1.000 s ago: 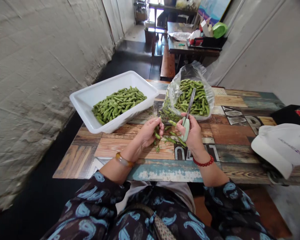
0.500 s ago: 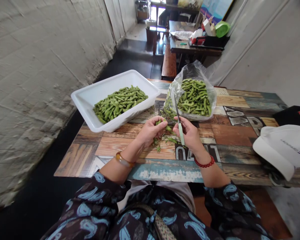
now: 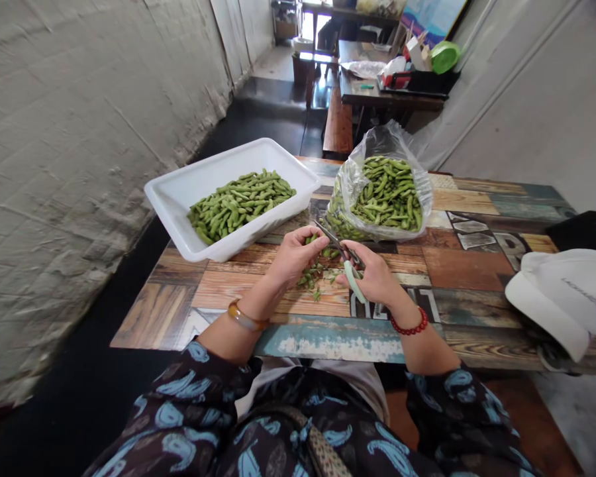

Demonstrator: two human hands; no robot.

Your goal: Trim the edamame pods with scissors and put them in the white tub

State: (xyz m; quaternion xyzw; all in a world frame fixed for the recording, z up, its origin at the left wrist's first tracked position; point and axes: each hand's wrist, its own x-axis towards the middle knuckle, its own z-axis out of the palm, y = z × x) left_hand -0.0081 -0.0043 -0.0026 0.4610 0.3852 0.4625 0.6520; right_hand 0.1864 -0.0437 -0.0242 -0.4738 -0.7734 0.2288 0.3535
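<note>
My right hand [image 3: 370,270] is closed round the pale green handles of a pair of scissors [image 3: 353,281]. Their dark blades point up and left, reaching the fingertips of my left hand [image 3: 298,255]. That hand pinches a green edamame pod [image 3: 311,238], partly hidden by the fingers and blades. Below the hands, small green trimmings [image 3: 310,275] lie scattered on the table. A white plastic tub [image 3: 179,192] holding a heap of pods stands to the far left. Beyond my right hand, a clear plastic bag [image 3: 422,175] lies open, full of pods.
The patchwork wood-print table [image 3: 477,265] runs to the right, where a white cap [image 3: 566,298] lies near its edge. A rough white wall [image 3: 79,132] rises on the left. Further off are a bench [image 3: 338,126] and another table with a black tray [image 3: 422,83].
The scissors have swung from nearly upright to slanting left, and their blades now meet my left fingertips. My left hand has stayed almost in place.
</note>
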